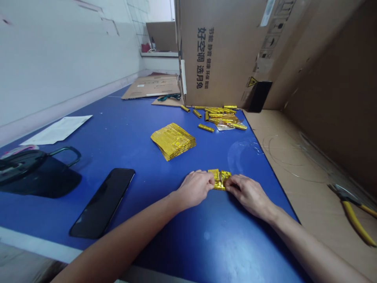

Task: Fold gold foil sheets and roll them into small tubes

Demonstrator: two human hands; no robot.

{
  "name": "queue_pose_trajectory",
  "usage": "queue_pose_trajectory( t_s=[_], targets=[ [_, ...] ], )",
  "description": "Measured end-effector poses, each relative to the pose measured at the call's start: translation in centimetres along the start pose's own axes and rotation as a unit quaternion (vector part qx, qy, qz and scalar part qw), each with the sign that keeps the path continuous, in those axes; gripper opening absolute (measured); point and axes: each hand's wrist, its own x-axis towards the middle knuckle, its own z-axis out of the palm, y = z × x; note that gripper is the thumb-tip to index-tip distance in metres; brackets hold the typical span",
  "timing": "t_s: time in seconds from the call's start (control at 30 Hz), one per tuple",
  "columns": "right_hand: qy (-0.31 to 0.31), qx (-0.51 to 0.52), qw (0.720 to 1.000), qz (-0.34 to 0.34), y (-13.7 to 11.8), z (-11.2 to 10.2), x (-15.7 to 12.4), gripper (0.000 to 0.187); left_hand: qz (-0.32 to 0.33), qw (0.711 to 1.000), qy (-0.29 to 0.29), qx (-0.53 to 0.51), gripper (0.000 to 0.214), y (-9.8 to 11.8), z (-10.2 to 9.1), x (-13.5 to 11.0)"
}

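A small sheet of gold foil paper (217,183) lies on the blue table with its sides folded inward, a narrow gap between the two flaps. My left hand (198,188) is closed, its fingers pinching the left edge of the sheet. On the opposite edge, my right hand (247,193) is also closed, thumb and fingers pressed on the foil. A stack of flat gold foil sheets (172,140) sits farther back, left of my hands. Beyond it, near the cardboard box, lies a loose pile of rolled gold foil tubes (220,114).
A black phone (102,202) and a dark lidded mug (38,175) stand at left, with white paper (57,129) behind. A large cardboard box (224,51) rises at the back. Yellow-handled pliers (350,212) lie right, beside the table edge.
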Motion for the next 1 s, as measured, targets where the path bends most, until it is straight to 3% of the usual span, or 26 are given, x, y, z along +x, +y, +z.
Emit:
queue_pose_trajectory(
  t_s=[0.53, 1.0],
  targets=[
    [-0.001, 0.002, 1.0, 0.02, -0.32, -0.01, 0.15, 0.012, -0.039, 0.998, 0.008, 0.041, 0.014, 0.72, 0.32, 0.05],
    [0.016, -0.007, 1.0, 0.007, 0.23, 0.21, 0.16, 0.011, -0.027, 0.997, -0.016, 0.073, 0.025, 1.01, -0.15, 0.02]
  ],
)
